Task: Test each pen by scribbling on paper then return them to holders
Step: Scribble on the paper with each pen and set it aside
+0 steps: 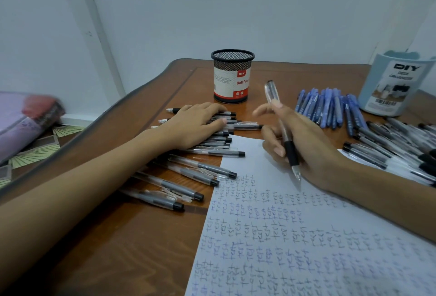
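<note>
The right hand (306, 147) grips a clear black-gripped ballpoint pen (286, 135) in its fingers, tip over the white paper sheet (295, 236) filled with "test". The left hand (195, 125) rests, fingers relaxed, on clear black-capped pens (188, 177). Beyond stands a black mesh holder (232, 76) labelled "DIY Ball Pens"; far right, a pale blue holder (396, 83) reads "DIY".

Blue pens (328, 106), black mesh holder (232, 62), seemingly purple bundle (14, 128)

**Pen held over scribbled sheet**

A clear ballpoint pen with a black grip (291, 151) is gripped in the right hand (311, 147), its tip pointed down at a white paper sheet covered in handwritten "test" (295, 236). Contact with the sheet cannot be told. The left hand (195, 125) is laid flat on a row of clear black-tipped pens (188, 177) on the brown wooden table (118, 236). Behind stand a black mesh pen holder (232, 76) and a pale blue desk organiser (394, 87), with blue pens (328, 106) between them.
</note>
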`<state>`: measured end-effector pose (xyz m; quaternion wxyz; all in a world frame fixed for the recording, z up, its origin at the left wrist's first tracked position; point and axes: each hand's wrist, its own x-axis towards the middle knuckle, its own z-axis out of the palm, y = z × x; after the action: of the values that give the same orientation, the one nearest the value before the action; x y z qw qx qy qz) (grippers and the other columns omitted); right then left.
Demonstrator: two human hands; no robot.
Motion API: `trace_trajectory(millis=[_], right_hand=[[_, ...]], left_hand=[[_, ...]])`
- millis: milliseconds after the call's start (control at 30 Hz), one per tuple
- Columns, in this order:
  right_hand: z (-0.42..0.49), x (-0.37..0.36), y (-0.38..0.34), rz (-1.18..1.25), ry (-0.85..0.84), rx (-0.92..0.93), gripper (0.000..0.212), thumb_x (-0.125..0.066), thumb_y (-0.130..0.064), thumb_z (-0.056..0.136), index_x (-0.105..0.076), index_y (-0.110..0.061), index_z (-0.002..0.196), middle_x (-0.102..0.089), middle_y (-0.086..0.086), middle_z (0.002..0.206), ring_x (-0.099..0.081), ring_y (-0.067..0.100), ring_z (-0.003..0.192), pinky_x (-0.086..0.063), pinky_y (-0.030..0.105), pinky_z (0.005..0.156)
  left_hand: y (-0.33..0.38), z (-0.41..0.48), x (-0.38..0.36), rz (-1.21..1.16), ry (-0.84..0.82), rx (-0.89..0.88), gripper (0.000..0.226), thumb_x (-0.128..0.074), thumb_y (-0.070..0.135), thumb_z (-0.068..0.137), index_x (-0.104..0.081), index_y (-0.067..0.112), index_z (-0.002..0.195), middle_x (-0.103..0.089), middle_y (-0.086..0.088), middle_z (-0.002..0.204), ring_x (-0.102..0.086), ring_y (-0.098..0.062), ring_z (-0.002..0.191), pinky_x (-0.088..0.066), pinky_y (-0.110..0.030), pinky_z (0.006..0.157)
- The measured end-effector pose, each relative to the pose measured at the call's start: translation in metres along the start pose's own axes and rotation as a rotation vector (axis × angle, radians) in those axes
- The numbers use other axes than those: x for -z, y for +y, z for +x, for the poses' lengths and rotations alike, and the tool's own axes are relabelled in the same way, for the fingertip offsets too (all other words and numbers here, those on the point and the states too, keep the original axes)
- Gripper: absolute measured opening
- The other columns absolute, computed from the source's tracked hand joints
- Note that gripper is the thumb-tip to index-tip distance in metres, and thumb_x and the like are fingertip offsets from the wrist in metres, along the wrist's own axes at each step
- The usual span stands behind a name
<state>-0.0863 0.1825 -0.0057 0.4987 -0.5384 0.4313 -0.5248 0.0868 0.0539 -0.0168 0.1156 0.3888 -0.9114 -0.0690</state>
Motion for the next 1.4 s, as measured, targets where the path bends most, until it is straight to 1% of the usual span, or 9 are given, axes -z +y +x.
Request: trace_trajectory(millis=[300, 467, 567, 700, 933, 1033, 1133, 1300, 1400], right_hand=[[-0.002, 0.002, -0.003, 0.093, -0.007, 0.035, 0.033, -0.068, -0.035, 0.059, -0.05, -0.014, 0.078, -0.043, -0.002, 0.051, -0.028, 0.003, 0.03, -0.023, 0.012, 0.026], [-0.002, 0.003, -0.006, -0.011, -0.013, -0.066, 0.033, -0.064, -0.045, 0.062, -0.057, -0.018, 0.08, -0.041, 0.002, 0.053, -0.026, 0.004, 0.029, -0.019, 0.012, 0.026], [-0.001, 0.012, -0.019, -0.483, -0.102, -0.199, 0.028, -0.063, -0.039, 0.077, -0.061, -0.022, 0.1, -0.046, -0.006, 0.048, -0.033, 0.004, 0.035, -0.024, 0.014, 0.034], [-0.014, 0.034, -0.027, -1.233, -0.229, -0.083, 0.047, -0.061, -0.045, 0.084, -0.045, -0.028, 0.124, -0.052, -0.009, 0.064, -0.047, 0.002, 0.054, -0.046, 0.02, 0.061], [-0.056, 0.065, -0.035, -1.669, 0.003, -0.016, 0.035, -0.051, -0.059, 0.084, -0.053, -0.039, 0.112, -0.044, -0.012, 0.097, -0.047, 0.006, 0.086, -0.039, 0.027, 0.066], [-0.059, 0.069, -0.04, -1.71, 0.046, -0.056, 0.023, -0.054, -0.052, 0.087, -0.059, -0.036, 0.102, -0.048, -0.009, 0.103, -0.049, 0.009, 0.091, -0.034, 0.023, 0.061], [-0.055, 0.07, -0.037, -1.671, 0.101, -0.044, 0.012, -0.058, -0.045, 0.087, -0.054, -0.034, 0.091, -0.045, -0.006, 0.098, -0.05, 0.013, 0.088, -0.035, 0.025, 0.06], [-0.052, 0.081, -0.038, -1.629, 0.143, -0.066, 0.016, -0.065, -0.028, 0.082, -0.049, -0.027, 0.085, -0.048, -0.011, 0.078, -0.043, 0.008, 0.068, -0.032, 0.025, 0.053], [-0.058, 0.094, -0.042, -1.597, 0.137, -0.135, 0.023, -0.065, -0.023, 0.079, -0.042, -0.026, 0.078, -0.048, -0.01, 0.075, -0.042, 0.007, 0.066, -0.036, 0.028, 0.056]], left_hand=[[0.0, -0.001, 0.0, -0.003, -0.003, -0.009, 0.043, -0.031, 0.041, 0.099, -0.041, 0.021, 0.136, -0.048, -0.002, 0.138, -0.043, -0.018, 0.125, -0.029, -0.045, 0.108], [0.001, -0.002, 0.001, -0.003, -0.012, 0.007, 0.044, -0.031, 0.04, 0.099, -0.041, 0.02, 0.136, -0.047, -0.003, 0.139, -0.043, -0.019, 0.126, -0.028, -0.045, 0.109], [0.003, -0.002, 0.001, 0.004, -0.015, 0.01, 0.043, -0.031, 0.039, 0.099, -0.04, 0.02, 0.137, -0.046, -0.003, 0.14, -0.042, -0.02, 0.126, -0.027, -0.044, 0.109], [0.005, -0.001, 0.002, 0.007, -0.025, 0.001, 0.042, -0.031, 0.038, 0.1, -0.039, 0.021, 0.137, -0.045, -0.003, 0.14, -0.042, -0.02, 0.127, -0.027, -0.043, 0.109], [0.002, -0.002, 0.003, 0.006, -0.038, 0.002, 0.05, -0.027, 0.049, 0.097, -0.041, 0.021, 0.136, -0.047, -0.004, 0.138, -0.044, -0.021, 0.125, -0.029, -0.044, 0.109], [0.004, -0.005, 0.005, 0.013, -0.036, 0.0, 0.063, -0.021, 0.055, 0.087, -0.043, 0.021, 0.134, -0.049, -0.004, 0.137, -0.045, -0.021, 0.124, -0.031, -0.044, 0.107], [0.004, -0.006, 0.004, 0.024, -0.033, 0.011, 0.045, -0.028, 0.044, 0.099, -0.043, 0.02, 0.135, -0.048, -0.005, 0.137, -0.045, -0.021, 0.124, -0.031, -0.043, 0.107], [0.006, -0.008, 0.006, 0.012, -0.045, 0.014, 0.063, -0.021, 0.056, 0.087, -0.043, 0.022, 0.135, -0.049, -0.003, 0.136, -0.046, -0.02, 0.123, -0.032, -0.042, 0.107], [0.005, -0.007, 0.005, 0.025, -0.037, 0.018, 0.044, -0.029, 0.044, 0.099, -0.042, 0.023, 0.135, -0.048, -0.003, 0.138, -0.045, -0.019, 0.123, -0.031, -0.041, 0.108]])
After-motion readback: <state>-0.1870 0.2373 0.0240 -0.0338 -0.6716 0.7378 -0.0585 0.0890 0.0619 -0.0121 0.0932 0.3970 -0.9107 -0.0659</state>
